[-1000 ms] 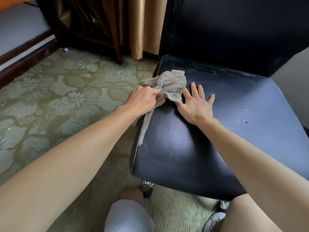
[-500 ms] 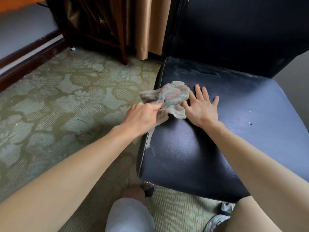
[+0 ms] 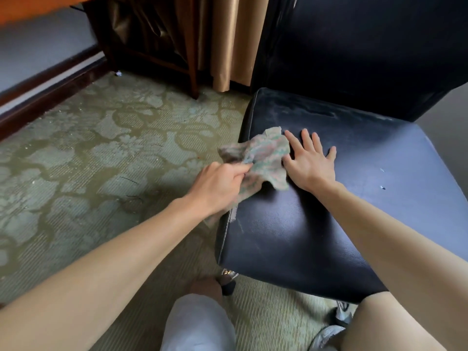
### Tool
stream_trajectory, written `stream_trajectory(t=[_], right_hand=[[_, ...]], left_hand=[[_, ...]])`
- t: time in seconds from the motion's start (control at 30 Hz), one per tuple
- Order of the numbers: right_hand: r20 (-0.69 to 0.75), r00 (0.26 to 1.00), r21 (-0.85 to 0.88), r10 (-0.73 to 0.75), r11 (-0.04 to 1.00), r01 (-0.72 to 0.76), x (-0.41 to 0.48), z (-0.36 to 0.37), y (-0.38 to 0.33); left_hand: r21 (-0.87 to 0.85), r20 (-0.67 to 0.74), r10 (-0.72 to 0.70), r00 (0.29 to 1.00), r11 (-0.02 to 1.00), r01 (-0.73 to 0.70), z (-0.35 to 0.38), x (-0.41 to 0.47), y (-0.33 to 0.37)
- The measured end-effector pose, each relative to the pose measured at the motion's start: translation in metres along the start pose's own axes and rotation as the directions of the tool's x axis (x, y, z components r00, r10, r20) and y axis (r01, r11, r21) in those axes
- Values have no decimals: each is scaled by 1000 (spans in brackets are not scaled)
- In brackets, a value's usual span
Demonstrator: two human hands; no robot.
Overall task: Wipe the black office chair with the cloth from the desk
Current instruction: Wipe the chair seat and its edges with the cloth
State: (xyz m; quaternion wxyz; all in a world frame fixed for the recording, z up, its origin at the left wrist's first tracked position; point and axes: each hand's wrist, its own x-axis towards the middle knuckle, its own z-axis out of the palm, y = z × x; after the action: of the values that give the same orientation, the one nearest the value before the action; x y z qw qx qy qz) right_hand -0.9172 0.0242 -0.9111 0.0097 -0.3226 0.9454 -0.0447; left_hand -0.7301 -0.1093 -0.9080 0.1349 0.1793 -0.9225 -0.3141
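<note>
Item: cloth [image 3: 263, 158], crumpled, pale green and pink weave, lying at the left edge of the seat of the black office chair [image 3: 316, 236], one part hanging over that edge. Grip: left hand [image 3: 217, 183], thumb and curled fingers pinched together on the cloth's near left portion, at the seat's left rim. Just right of the grip: right hand [image 3: 309, 160], flat on the seat, palm down, fingers straight and spread, its thumb side touching the cloth's right border; it holds nothing. Beyond the grip, away from the person: grey dusty streaks [image 3: 304, 112] across the rear of the seat, then the backrest [image 3: 354, 46], upright and dark. Well right of the grip: small white flecks [image 3: 383, 187] on the upholstery. Below the grip, toward the person: pale scuff [image 3: 231, 216] on the seat's left seam; lower, a chrome part [image 3: 229, 273] of the chair base, a bare knee [image 3: 205, 287], light shorts [image 3: 197, 325], a grey shoe [image 3: 326, 336]. Left of the grip: green patterned carpet [image 3: 88, 148] with scattered specks. Far left: dark wooden skirting [image 3: 50, 87]. Beyond and left of the grip: dark furniture leg [image 3: 193, 72], tan curtain [image 3: 228, 41] just beside it
</note>
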Motion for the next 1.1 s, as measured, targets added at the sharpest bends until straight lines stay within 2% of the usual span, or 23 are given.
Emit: stream_trajectory(t=[0.17, 0.27, 0.37, 0.57, 0.67, 0.87, 1.1], right_hand=[[15, 1000, 2, -27, 1000, 27, -3, -2, 3], [25, 999, -5, -31, 999, 32, -2, -1, 4], [35, 999, -8, -32, 999, 32, 0, 0, 4], [33, 999, 5, 8, 1000, -8, 2, -1, -1], [30, 1000, 3, 5, 1000, -5, 1, -1, -2], [52, 999, -16, -10, 1000, 11, 1, -1, 3], [55, 998, -16, -33, 999, 34, 2, -2, 3]], left_hand=[[78, 42, 51, 998, 995, -54, 7, -8, -2], [121, -6, 48, 999, 992, -47, 11, 6, 2], [137, 6, 19, 1000, 990, -20, 10, 37, 3], [65, 79, -47, 996, 997, 42, 1, 65, 0], [62, 89, -27, 996, 998, 21, -5, 42, -1], [-81, 96, 33, 995, 996, -25, -7, -20, -10], [-30, 37, 61, 997, 998, -59, 3, -2, -13]])
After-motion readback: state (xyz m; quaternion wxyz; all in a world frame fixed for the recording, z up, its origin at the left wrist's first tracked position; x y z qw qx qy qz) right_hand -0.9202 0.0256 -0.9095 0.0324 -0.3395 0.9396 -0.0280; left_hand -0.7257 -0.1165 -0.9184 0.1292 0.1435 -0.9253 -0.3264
